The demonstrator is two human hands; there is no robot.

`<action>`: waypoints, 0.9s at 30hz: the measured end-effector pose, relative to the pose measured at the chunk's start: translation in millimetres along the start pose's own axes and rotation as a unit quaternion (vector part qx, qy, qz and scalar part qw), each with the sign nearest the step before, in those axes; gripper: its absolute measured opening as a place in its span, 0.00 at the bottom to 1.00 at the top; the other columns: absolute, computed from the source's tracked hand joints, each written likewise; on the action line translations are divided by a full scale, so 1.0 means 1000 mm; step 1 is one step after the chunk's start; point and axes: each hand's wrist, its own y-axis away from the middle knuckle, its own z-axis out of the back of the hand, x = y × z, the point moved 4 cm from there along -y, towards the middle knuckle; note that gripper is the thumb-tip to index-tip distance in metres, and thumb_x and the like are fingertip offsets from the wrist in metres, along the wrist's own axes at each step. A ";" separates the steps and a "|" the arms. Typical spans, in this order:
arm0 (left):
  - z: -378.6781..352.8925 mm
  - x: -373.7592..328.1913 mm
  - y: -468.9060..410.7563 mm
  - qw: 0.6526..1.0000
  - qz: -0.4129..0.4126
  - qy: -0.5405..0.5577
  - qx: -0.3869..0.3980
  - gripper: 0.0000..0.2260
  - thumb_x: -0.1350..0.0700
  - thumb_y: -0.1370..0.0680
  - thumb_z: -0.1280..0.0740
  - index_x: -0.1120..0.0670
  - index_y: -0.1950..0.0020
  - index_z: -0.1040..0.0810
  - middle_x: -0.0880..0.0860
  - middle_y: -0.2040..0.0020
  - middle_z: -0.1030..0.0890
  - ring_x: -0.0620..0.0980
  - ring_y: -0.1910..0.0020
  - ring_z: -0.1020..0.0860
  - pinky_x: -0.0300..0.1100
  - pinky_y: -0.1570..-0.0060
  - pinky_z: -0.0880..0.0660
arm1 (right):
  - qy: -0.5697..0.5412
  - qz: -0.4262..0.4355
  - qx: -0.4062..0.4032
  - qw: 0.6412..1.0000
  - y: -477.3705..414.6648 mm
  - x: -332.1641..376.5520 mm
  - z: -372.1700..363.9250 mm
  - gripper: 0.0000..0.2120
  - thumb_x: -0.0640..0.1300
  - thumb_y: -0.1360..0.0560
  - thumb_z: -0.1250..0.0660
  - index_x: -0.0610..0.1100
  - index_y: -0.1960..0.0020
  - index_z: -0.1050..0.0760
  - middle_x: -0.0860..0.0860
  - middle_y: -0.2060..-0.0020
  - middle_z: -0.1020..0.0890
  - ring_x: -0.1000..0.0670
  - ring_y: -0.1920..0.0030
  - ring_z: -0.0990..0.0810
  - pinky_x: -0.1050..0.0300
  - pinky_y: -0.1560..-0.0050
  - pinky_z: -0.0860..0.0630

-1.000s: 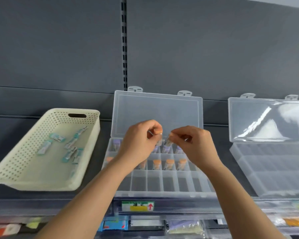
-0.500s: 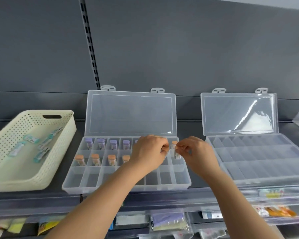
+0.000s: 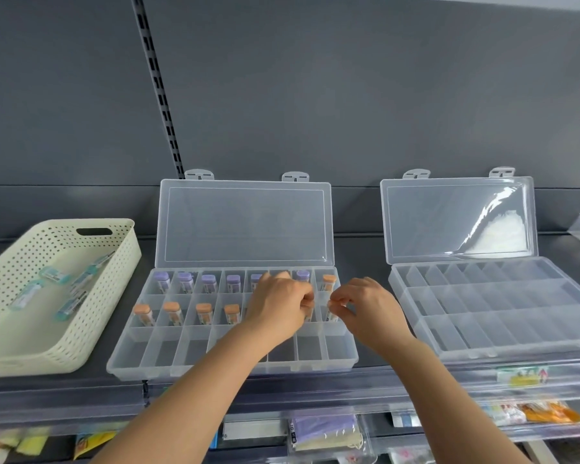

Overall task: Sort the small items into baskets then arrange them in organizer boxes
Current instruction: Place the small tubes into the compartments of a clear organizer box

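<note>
Two clear organizer boxes side by side on a grey shelf [image 3: 372, 333], both lids up; one cream perforated basket [image 3: 114, 296] at far left.

Left box [image 3: 141, 366]: three rows of eight cells; back row with six purple-capped vials [image 3: 185, 281] in view, one cell there hidden behind knuckles, plus one orange-capped vial [image 3: 329, 281] in the last cell; middle row with four orange-capped vials [image 3: 173, 311] upright in the first four cells, two cells hidden by the hand, then two more vials under the fingers.

Left hand [image 3: 278, 306] over the middle row, fingers curled tight, pinching the top of the seventh vial [image 3: 309, 317]; right hand [image 3: 369, 306] just beside it, thumb and forefinger nipped narrow on the top of the eighth vial [image 3: 331, 316]; both vials upright inside their cells, caps covered.

Right box [image 3: 516, 351]: three rows, cells too glared to count.

Basket: several teal-ended packets [image 3: 54, 274] lying flat, overlapping; roughly six, exact count unclear.
</note>
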 end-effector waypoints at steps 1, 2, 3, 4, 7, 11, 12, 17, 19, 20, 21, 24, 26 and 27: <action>-0.001 0.000 0.000 1.000 -0.001 -0.001 -0.002 0.07 0.53 0.23 0.33 0.48 0.47 0.19 0.50 0.48 0.20 0.49 0.51 0.27 0.41 0.51 0.30 | -0.001 0.000 -0.001 1.000 0.000 -0.001 0.000 0.09 0.50 0.25 0.32 0.49 0.48 0.18 0.53 0.51 0.17 0.55 0.53 0.24 0.62 0.52 0.24; -0.001 0.000 -0.001 1.000 -0.002 -0.002 -0.003 0.07 0.53 0.23 0.33 0.48 0.47 0.19 0.50 0.48 0.20 0.49 0.51 0.28 0.41 0.51 0.30 | -0.002 -0.001 -0.001 1.000 0.000 -0.001 -0.001 0.10 0.51 0.25 0.32 0.50 0.47 0.18 0.54 0.51 0.18 0.55 0.53 0.25 0.63 0.52 0.25; -0.001 0.000 -0.001 1.000 -0.001 -0.004 -0.005 0.07 0.52 0.23 0.33 0.48 0.47 0.19 0.50 0.48 0.20 0.49 0.51 0.27 0.41 0.51 0.30 | -0.003 -0.003 -0.001 1.000 0.000 -0.002 -0.001 0.10 0.52 0.25 0.32 0.50 0.47 0.18 0.54 0.51 0.18 0.56 0.53 0.25 0.63 0.52 0.26; -0.001 0.001 -0.002 1.000 0.000 -0.006 -0.006 0.07 0.52 0.23 0.33 0.47 0.46 0.19 0.50 0.48 0.20 0.49 0.50 0.27 0.41 0.50 0.30 | -0.003 -0.006 0.000 1.000 -0.001 -0.002 -0.001 0.12 0.53 0.26 0.32 0.50 0.46 0.19 0.54 0.51 0.18 0.56 0.52 0.25 0.63 0.52 0.26; -0.001 0.003 -0.005 1.000 0.002 -0.010 0.000 0.09 0.49 0.23 0.33 0.47 0.45 0.19 0.49 0.47 0.19 0.49 0.48 0.25 0.43 0.46 0.29 | -0.001 -0.007 0.001 1.000 -0.003 -0.002 0.000 0.14 0.55 0.26 0.33 0.51 0.43 0.20 0.55 0.50 0.18 0.55 0.51 0.25 0.62 0.51 0.25; 0.011 0.008 -0.003 1.000 -0.013 -0.006 -0.020 0.09 0.49 0.23 0.33 0.48 0.45 0.19 0.48 0.48 0.18 0.49 0.49 0.26 0.44 0.46 0.32 | 0.002 0.009 -0.017 1.000 -0.012 0.010 0.003 0.13 0.53 0.25 0.33 0.50 0.43 0.20 0.54 0.49 0.18 0.54 0.49 0.24 0.59 0.50 0.24; 0.017 0.011 -0.003 0.999 -0.018 -0.010 -0.031 0.09 0.51 0.23 0.33 0.49 0.45 0.18 0.47 0.49 0.18 0.49 0.49 0.26 0.43 0.48 0.33 | 0.002 0.018 -0.025 1.000 -0.016 0.016 0.004 0.13 0.52 0.25 0.33 0.50 0.43 0.20 0.53 0.49 0.18 0.53 0.48 0.23 0.59 0.50 0.24; 0.055 0.049 0.010 0.996 0.004 -0.069 -0.057 0.10 0.56 0.22 0.37 0.49 0.45 0.19 0.47 0.49 0.18 0.49 0.48 0.26 0.43 0.48 0.32 | -0.001 0.076 -0.038 0.996 -0.039 0.061 0.002 0.11 0.49 0.24 0.34 0.49 0.44 0.19 0.52 0.47 0.18 0.50 0.47 0.23 0.57 0.50 0.23; 0.072 0.071 0.019 0.994 0.027 -0.085 -0.064 0.10 0.56 0.22 0.37 0.49 0.44 0.19 0.47 0.48 0.18 0.48 0.47 0.26 0.43 0.47 0.31 | 0.008 0.104 -0.019 0.994 -0.049 0.085 -0.004 0.12 0.50 0.23 0.35 0.50 0.42 0.21 0.52 0.46 0.19 0.50 0.46 0.23 0.55 0.51 0.22; 0.081 0.083 0.025 0.992 0.037 -0.097 -0.066 0.10 0.56 0.22 0.37 0.49 0.43 0.19 0.47 0.47 0.18 0.48 0.47 0.26 0.43 0.46 0.31 | 0.011 0.120 -0.008 0.993 -0.055 0.097 -0.008 0.13 0.50 0.23 0.35 0.50 0.41 0.22 0.51 0.46 0.20 0.49 0.45 0.24 0.54 0.51 0.23; 0.090 0.095 0.031 0.990 0.048 -0.111 -0.067 0.11 0.56 0.22 0.37 0.49 0.43 0.19 0.47 0.47 0.18 0.48 0.46 0.26 0.43 0.46 0.31 | 0.014 0.137 0.003 0.991 -0.060 0.111 -0.012 0.13 0.49 0.23 0.35 0.49 0.40 0.22 0.51 0.46 0.20 0.48 0.45 0.24 0.53 0.51 0.23; 0.115 0.134 0.053 0.982 0.091 -0.148 -0.071 0.12 0.58 0.23 0.38 0.49 0.43 0.20 0.47 0.47 0.19 0.49 0.45 0.27 0.44 0.46 0.32 | 0.017 0.192 0.020 0.981 -0.072 0.156 -0.025 0.13 0.48 0.23 0.36 0.48 0.40 0.23 0.49 0.45 0.21 0.46 0.44 0.25 0.54 0.50 0.24; 0.129 0.162 0.069 0.976 0.118 -0.168 -0.071 0.12 0.58 0.23 0.38 0.49 0.42 0.20 0.48 0.46 0.19 0.49 0.45 0.27 0.44 0.45 0.32 | 0.015 0.220 0.027 0.975 -0.080 0.188 -0.035 0.13 0.48 0.23 0.36 0.48 0.40 0.23 0.49 0.45 0.21 0.46 0.44 0.24 0.53 0.49 0.24; 0.136 0.176 0.077 0.973 0.133 -0.176 -0.066 0.13 0.58 0.23 0.38 0.49 0.42 0.20 0.48 0.46 0.20 0.50 0.44 0.27 0.44 0.45 0.32 | 0.014 0.233 0.034 0.972 -0.084 0.204 -0.041 0.13 0.48 0.23 0.37 0.48 0.40 0.23 0.49 0.45 0.21 0.46 0.44 0.24 0.52 0.49 0.23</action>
